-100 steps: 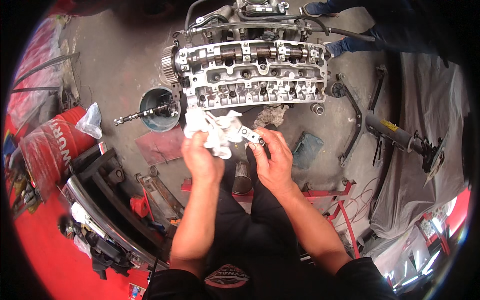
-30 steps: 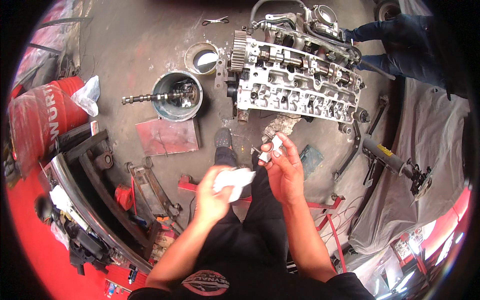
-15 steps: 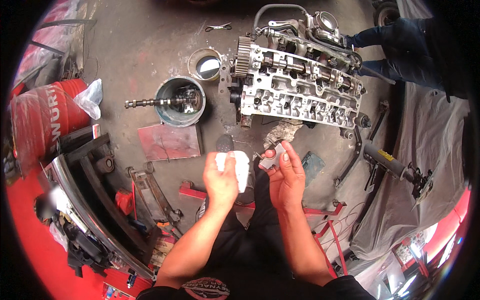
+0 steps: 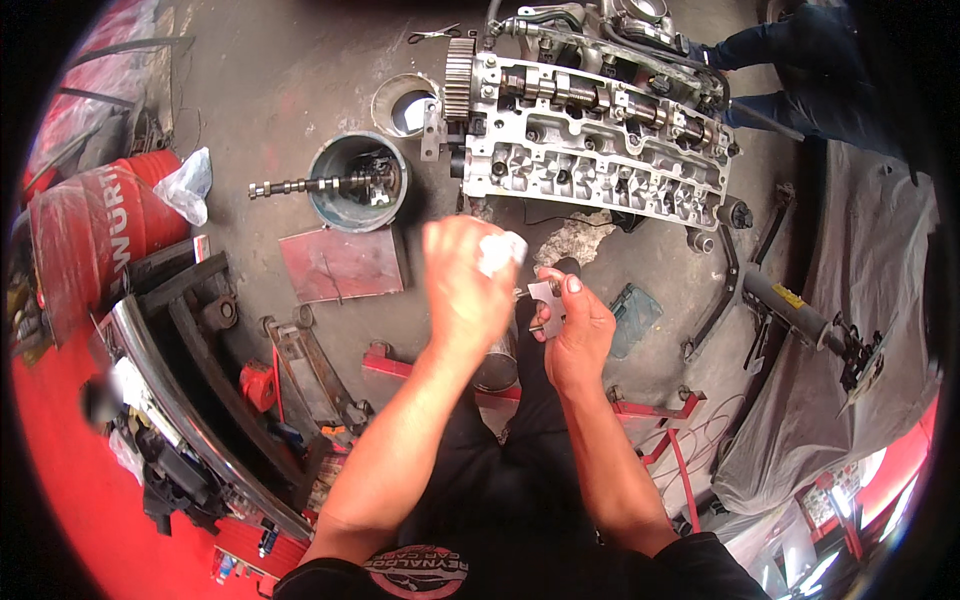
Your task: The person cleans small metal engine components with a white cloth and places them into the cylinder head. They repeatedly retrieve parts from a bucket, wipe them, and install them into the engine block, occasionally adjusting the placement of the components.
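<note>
**Now wiping a small engine part**

My right hand [image 4: 575, 335] fingers pinch a small metal bracket [image 4: 545, 298]; my left hand [image 4: 460, 285] is closed on a white rag [image 4: 498, 252] just beside it. Cylinder head [image 4: 590, 130] lies beyond. Next, I'd judge, firm rubbing.

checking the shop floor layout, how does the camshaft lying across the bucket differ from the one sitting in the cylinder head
The loose camshaft lies bare across the rim of the round bucket, one end sticking out over the floor. The fitted camshaft sits seated along the cylinder head, with a toothed sprocket at its end. The loose one looks thinner and darker. Both are long lobed metal shafts.
</note>
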`<state>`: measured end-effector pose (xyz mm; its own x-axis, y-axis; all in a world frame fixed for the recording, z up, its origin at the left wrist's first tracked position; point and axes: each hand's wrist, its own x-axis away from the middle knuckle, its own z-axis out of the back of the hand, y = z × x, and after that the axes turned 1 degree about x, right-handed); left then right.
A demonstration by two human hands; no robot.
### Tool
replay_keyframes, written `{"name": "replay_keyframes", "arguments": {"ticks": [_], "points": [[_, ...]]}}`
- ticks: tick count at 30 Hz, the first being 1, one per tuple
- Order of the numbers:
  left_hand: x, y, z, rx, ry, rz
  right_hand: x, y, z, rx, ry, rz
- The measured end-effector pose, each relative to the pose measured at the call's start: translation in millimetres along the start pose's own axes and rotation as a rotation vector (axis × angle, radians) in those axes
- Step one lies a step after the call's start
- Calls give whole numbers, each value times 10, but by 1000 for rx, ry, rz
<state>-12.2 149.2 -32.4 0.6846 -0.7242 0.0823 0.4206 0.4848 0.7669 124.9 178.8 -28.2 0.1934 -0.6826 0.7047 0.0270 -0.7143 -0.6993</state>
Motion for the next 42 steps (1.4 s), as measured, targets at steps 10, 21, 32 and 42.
{"name": "replay_keyframes", "arguments": {"ticks": [10,21,32,42], "points": [[108,22,-273,-197,144,137,2,-281,419,-10,-68,-62],[499,724,-376,143,-195,-137,-420,-567,915,272,-328,260],[829,737,-765,3,-110,-261,-311,-358,866,-521,-103,-436],[654,475,-468,-12,-274,-274,-448,-131,684,-489,-171,-419]]}}
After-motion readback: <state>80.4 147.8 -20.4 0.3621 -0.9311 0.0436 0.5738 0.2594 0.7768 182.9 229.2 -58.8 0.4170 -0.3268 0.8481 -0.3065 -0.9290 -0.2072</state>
